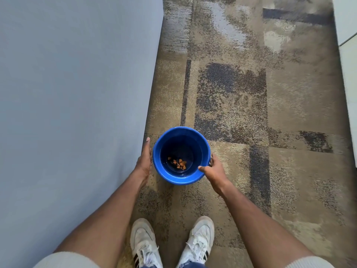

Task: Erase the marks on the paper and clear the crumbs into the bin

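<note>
Bin (180, 179), blue and round, shows low in the centre of the head view over patterned carpet (241, 105), beside a grey panel (77, 93). I cannot tell whether it rests on the floor. Orange crumbs (178, 163) lie at its bottom. The right hand (214, 171) pinches the rim, thumb over the edge and fingers curled outside. The left hand (144, 161) lies straight-fingered along the opposite wall. For moving the bin well, I'd keep it level and steadied from both sides.
</note>
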`<state>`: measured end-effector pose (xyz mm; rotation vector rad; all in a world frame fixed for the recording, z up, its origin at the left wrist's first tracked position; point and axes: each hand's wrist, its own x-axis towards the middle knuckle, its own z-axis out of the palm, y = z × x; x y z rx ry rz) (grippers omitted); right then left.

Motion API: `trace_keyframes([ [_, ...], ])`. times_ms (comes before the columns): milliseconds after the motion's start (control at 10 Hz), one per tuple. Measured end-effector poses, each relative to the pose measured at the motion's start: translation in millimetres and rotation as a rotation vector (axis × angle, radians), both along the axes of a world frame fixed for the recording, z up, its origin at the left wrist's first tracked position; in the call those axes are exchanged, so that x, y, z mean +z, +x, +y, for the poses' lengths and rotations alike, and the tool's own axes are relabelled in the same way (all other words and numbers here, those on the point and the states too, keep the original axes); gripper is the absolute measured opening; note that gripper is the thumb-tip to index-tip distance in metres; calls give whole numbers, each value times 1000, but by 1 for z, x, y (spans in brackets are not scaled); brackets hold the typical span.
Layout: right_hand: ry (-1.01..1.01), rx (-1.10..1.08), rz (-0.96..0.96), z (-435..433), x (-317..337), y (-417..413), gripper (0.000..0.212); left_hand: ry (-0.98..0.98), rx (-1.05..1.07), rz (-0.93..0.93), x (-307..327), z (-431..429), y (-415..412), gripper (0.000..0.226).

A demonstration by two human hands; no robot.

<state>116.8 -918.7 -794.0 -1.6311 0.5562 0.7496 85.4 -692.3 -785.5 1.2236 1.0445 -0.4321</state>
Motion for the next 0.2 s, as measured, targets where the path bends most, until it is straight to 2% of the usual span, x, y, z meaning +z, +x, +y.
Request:
trace_keyframes([
  [100,-101,38,18,-1,32,5,84,156,-42,65,24,2,2,97],
  [200,-114,22,4,-7,76,-6,86,221,-77,80,73,-6,-7,104],
])
